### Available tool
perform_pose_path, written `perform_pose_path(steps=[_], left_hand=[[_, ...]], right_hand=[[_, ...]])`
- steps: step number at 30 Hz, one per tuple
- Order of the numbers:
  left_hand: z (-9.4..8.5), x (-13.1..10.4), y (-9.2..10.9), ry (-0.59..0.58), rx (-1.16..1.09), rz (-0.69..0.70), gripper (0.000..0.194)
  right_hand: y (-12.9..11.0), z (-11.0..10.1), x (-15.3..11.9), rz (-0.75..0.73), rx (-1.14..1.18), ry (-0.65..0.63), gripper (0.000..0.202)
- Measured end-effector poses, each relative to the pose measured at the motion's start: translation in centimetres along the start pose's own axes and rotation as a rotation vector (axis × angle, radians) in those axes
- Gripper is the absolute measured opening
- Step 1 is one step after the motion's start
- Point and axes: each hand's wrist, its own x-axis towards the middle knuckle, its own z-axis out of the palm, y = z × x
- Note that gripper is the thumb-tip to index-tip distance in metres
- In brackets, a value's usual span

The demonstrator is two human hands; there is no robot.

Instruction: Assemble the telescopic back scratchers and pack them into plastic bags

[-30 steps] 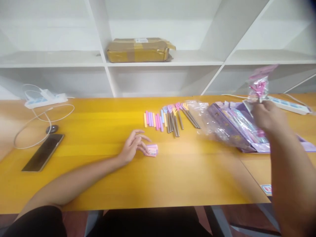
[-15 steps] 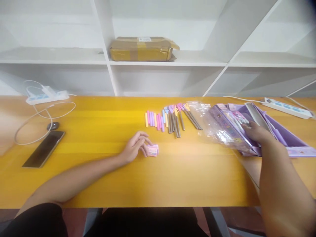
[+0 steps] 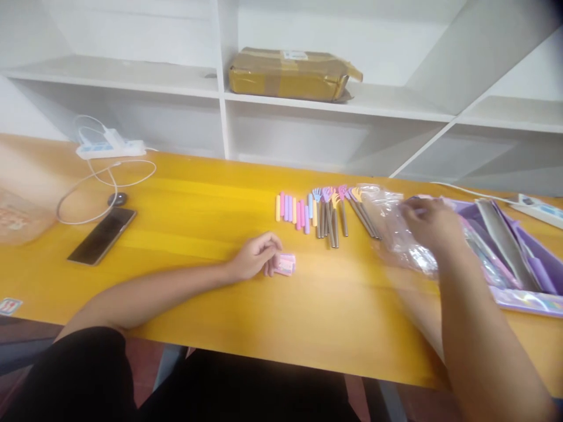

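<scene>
One crumpled, clear plastic bag (image 3: 392,220) lies diagonally, left of the nearer right hand (image 3: 433,225), curled, grip indeterminable; left hand (image 3: 255,256), loosely half-spread, adjoins pink-purple cards (image 3: 288,264).

No legible text; box label (image 3: 295,55) and table sticker (image 3: 9,306) too blurred.

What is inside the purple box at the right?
Plastic packets and a grey sheet show in the purple box; whatever the right hand covers cannot be seen.

Left hand (image 3: 255,258) beside small pink pieces (image 3: 288,264), right hand (image 3: 433,225) by clear plastic wrapping (image 3: 412,252) and purple box (image 3: 544,247).
</scene>
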Motion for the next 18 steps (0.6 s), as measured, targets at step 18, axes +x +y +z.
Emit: perform_pose_path(steps=[18], left_hand=[[-5.1,2.8,1.1,-0.067,0.412,-0.069,0.021]], right_hand=[[-5.1,4.0,-1.6,0.137,0.158,-0.277,0.039]])
